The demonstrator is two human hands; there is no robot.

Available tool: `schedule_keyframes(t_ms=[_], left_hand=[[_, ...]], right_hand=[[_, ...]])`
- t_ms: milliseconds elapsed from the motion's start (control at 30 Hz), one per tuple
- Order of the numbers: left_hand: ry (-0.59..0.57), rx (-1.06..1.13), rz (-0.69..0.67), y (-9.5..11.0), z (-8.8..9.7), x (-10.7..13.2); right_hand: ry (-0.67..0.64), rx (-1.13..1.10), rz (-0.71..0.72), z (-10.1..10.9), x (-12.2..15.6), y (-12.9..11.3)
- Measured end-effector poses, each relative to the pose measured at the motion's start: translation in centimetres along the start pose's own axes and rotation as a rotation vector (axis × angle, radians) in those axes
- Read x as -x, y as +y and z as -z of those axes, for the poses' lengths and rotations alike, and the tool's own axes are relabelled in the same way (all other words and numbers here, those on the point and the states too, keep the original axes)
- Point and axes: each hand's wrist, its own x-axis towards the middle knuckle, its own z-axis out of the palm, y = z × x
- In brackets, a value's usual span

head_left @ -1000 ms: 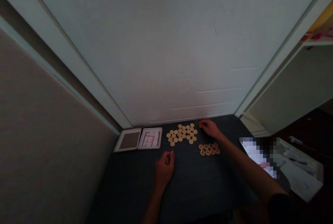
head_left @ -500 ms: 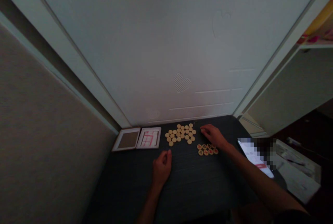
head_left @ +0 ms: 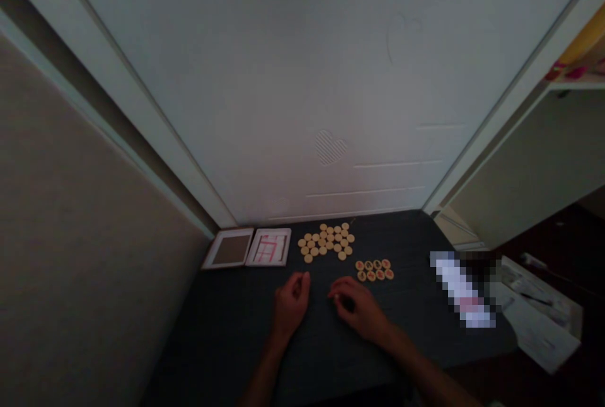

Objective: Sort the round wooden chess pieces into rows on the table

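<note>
Beyond both hands, toward the wall, a loose cluster of plain discs lies flat on the dark table. Ahead of the right hand and slightly to its outer side, two short rows of marked discs sit edge to edge with red and dark characters facing up. The left hand rests on the table close beside the right one, its fingers loosely curled. The right hand's fingers are bent inward with thumb and fingertips near each other. In this dim light I cannot tell whether either hand holds a disc.

Farther out past the left hand, two shallow trays lie side by side against the wall. Well off to the right of the right hand lie a blurred object and some papers.

Handling these discs well, I judge, means taking one at a time from the cluster's near edge, pinching it by the rim so neighbours do not scatter. A disc set beside the marked rows is best lowered flat, touching the last one without nudging the row.
</note>
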Motion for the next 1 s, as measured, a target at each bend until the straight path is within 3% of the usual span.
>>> schedule_keyframes(t_ms=[267, 467, 867, 1000], left_hand=[[-0.071, 0.019, -0.006, 0.5, 0.0, 0.4], [-0.208, 0.113, -0.033, 2.0, -0.7, 1.3], [-0.194, 0.098, -0.048, 1.9, -1.7, 1.4], [-0.206, 0.138, 0.006, 2.3, -1.8, 1.2]], right_hand=[[0.089, -0.198, -0.133, -2.4, 1.1, 1.4], [0.196, -0.369, -0.264, -3.2, 1.0, 2.0], [0.202, -0.212, -0.187, -3.4, 1.7, 2.1], [0.22, -0.175, -0.197, -3.4, 1.6, 2.2]])
